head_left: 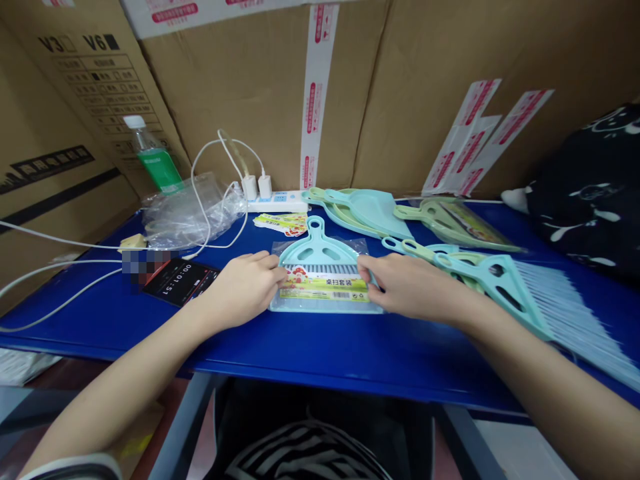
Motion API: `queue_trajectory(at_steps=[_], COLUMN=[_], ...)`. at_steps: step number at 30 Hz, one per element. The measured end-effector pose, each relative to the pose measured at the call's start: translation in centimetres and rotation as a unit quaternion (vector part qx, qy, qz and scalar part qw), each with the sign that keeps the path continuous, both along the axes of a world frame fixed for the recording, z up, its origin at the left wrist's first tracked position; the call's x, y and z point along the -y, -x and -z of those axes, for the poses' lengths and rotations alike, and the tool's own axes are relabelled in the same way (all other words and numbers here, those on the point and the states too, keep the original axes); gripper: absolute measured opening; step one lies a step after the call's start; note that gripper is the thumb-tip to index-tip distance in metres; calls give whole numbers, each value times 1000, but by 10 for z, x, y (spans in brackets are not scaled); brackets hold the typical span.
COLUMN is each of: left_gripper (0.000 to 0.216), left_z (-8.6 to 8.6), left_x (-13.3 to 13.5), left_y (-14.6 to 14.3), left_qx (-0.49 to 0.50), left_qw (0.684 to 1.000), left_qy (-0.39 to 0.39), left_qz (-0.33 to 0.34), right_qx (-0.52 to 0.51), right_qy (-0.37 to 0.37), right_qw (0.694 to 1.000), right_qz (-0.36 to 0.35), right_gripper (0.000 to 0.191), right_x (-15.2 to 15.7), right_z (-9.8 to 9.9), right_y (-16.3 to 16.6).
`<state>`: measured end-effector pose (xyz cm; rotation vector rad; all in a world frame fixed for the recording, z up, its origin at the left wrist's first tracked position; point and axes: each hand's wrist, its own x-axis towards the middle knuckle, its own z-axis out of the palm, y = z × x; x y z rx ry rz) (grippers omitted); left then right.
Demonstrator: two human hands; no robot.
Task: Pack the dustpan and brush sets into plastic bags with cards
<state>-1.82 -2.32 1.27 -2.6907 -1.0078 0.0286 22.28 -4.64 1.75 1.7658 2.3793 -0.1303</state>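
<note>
lying on one blue table (pixel 320 350), one bagged light-blue dustpan-and-brush set (pixel 310 253) with one printed label (pixel 335 288) is gripped by the left hand (pixel 249 288) at its left edge and the right hand (pixel 415 279) at its right. one phone (pixel 181 283) lies at left; brushes (pixel 570 300), too layered to count, lie at right. farther back, two white chargers (pixel 265 186) stand in one power strip (pixel 283 201), one bottle (pixel 161 168) to their left.

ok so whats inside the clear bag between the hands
A light-blue brush, a light-blue dustpan behind it, and a printed card in front. Whatever lies directly behind the card is hidden.
</note>
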Motion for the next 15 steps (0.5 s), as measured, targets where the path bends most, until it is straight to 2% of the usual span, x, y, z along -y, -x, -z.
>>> queue_trajectory(at_steps=[15], left_gripper=[24], left_z=[-3], left_x=[0], left_y=[-1], left_qx=[-10], left_qw=[1000], left_qy=[17], left_qz=[-8], right_qx=[12], right_qy=[-13], right_qw=[1000], right_qz=[-3], right_gripper=[12], right_x=[-1], right_z=[1], right_y=[2])
